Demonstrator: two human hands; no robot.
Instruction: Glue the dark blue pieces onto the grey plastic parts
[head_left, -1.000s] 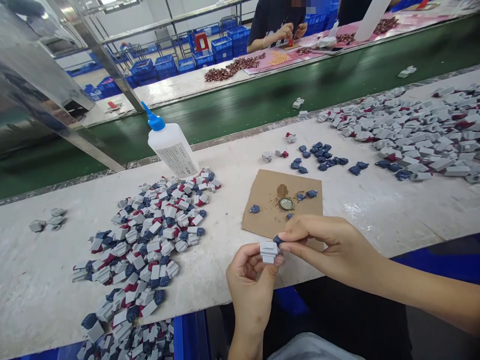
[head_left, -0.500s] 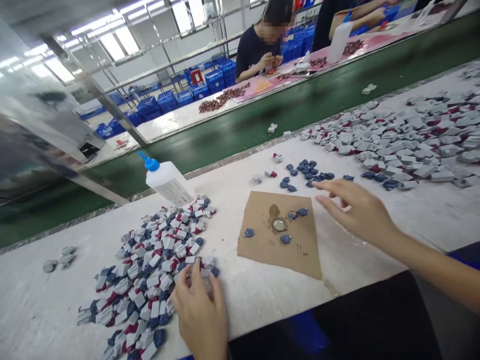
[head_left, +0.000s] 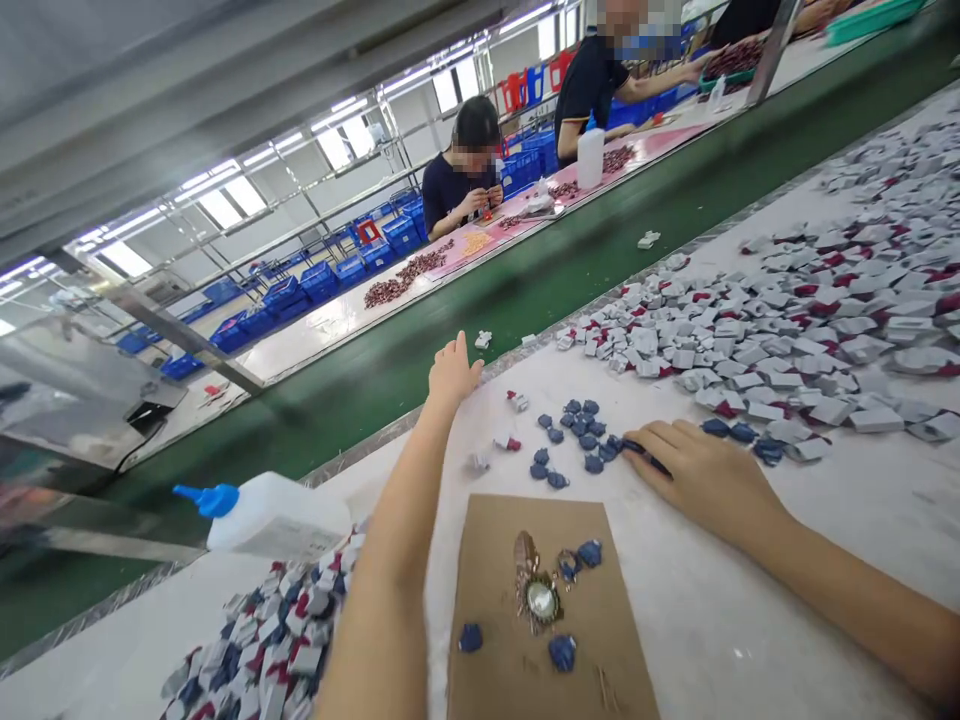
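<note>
Fingers of the left hand (head_left: pixel 452 372) stretch forward over the far table edge, thumb apart, so the hand stands wide; nothing shows in it, though its palm side is turned away. Just beyond the fingertips, on the green belt (head_left: pixel 592 255), lies a small white piece (head_left: pixel 483 340), apart from the hand. For a piece this small, a light pinch from above on two sides looks surest.

The right hand (head_left: pixel 697 465) lies low over the table, fingers curled, with a dark shape (head_left: pixel 649 458) showing between thumb and fingers; whether it is held cannot be told. Dark blue pieces (head_left: pixel 579 427) are grouped just beside those fingers. Working one at a time from the group's edge should avoid scattering the others.

Nearer, brown cardboard (head_left: pixel 525 690) bears a round metal cap (head_left: pixel 541 600) and a few more blue pieces. Left of the outstretched arm, a white bottle (head_left: pixel 277 515) with a blue tip stands behind a mixed heap (head_left: pixel 270 640); the forearm is best carried high there. Grey pieces (head_left: pixel 787 340) spread far right. Across the belt, a person (head_left: pixel 442 185) bends over handwork.
</note>
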